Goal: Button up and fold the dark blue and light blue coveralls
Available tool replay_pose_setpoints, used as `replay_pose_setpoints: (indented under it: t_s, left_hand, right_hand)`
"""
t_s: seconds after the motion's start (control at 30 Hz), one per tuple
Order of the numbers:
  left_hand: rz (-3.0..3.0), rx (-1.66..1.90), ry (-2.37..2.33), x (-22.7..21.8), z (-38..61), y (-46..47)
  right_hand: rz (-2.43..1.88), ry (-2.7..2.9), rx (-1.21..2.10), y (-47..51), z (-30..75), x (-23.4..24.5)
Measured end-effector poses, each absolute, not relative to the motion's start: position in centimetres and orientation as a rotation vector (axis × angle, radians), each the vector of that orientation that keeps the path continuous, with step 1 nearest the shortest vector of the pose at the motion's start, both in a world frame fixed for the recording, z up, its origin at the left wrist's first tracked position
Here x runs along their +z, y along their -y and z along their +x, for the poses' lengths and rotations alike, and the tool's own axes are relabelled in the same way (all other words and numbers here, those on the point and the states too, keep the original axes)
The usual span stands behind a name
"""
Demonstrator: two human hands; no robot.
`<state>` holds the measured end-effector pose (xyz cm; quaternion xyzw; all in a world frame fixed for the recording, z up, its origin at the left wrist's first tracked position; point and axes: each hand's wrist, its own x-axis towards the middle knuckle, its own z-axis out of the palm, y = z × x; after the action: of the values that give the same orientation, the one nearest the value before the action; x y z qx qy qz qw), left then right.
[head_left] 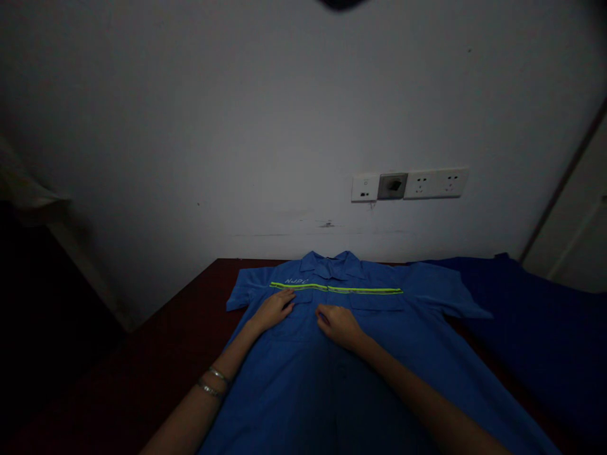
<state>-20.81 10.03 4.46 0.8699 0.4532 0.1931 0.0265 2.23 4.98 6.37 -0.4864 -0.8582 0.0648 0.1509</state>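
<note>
A blue short-sleeved work shirt (303,373) lies spread face up, its collar toward the wall and a yellow-green stripe across the chest. White letters are above the stripe on the left. My left hand (276,308) rests on the chest by the left pocket flap, fingers stretched out and holding nothing. Close to the front button line, my right hand (339,323) is curled with its fingers drawn in against the cloth. Whatever it may pinch is hidden behind the fingers.
Beneath the shirt is a dark red tabletop (190,322), its back edge against the white wall (237,126). Dark blue cloth (535,328) lies at the right, by the right sleeve. Sockets and switches (434,184) are set in the wall. A dark shape stands at far left.
</note>
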Motion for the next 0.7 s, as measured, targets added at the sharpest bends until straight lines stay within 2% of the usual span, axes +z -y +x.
replay_pose_setpoints:
  t_s: [0.7]
  left_hand:
    - [2.692,0.625,-1.383,4.06,-20.92,-10.28]
  right_hand:
    - [-1.382,2.457,0.149,-5.36,2.22,5.89]
